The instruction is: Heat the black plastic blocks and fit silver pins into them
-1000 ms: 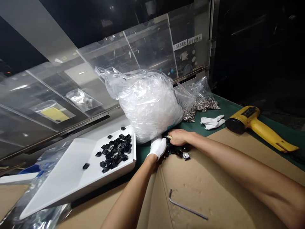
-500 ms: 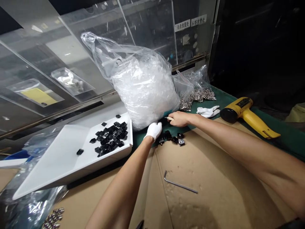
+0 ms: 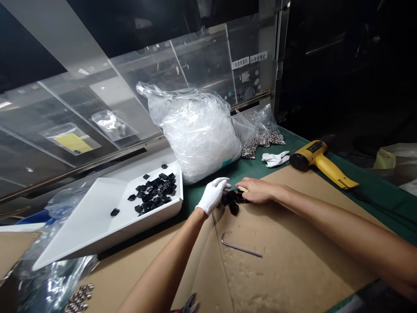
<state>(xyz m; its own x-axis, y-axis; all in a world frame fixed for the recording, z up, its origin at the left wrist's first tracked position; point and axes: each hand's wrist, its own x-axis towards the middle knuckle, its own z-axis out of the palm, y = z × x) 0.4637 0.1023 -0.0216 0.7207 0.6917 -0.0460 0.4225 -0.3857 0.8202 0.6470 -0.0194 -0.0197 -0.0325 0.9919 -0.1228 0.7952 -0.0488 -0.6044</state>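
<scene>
My left hand [image 3: 213, 195], in a white glove, is at the left side of a small group of black parts [image 3: 233, 203], its fingers slightly bent and apart. No object shows in its grasp. Bare but for a pale cover on a finger, my right hand [image 3: 256, 190] touches the right side of the group; its fingers are curled, and what they hold is hidden. Below the hands, a hex key [image 3: 241, 250] lies on the cardboard [image 3: 286, 252]. The white tray [image 3: 87, 217] at the left holds many black pieces [image 3: 158, 191].
A large clear bag of white material [image 3: 202, 134] stands behind the hands. Beside it are bags of small metal parts [image 3: 260, 137], a white glove [image 3: 275, 159] and a yellow heat gun [image 3: 321, 163]. Pliers [image 3: 189, 304] and metal pieces [image 3: 80, 299] lie near the front edge.
Both hands have drawn back from the foot of the big bag to the black parts, which are now gathered closer together. My left fingers have spread. The view has shifted.
</scene>
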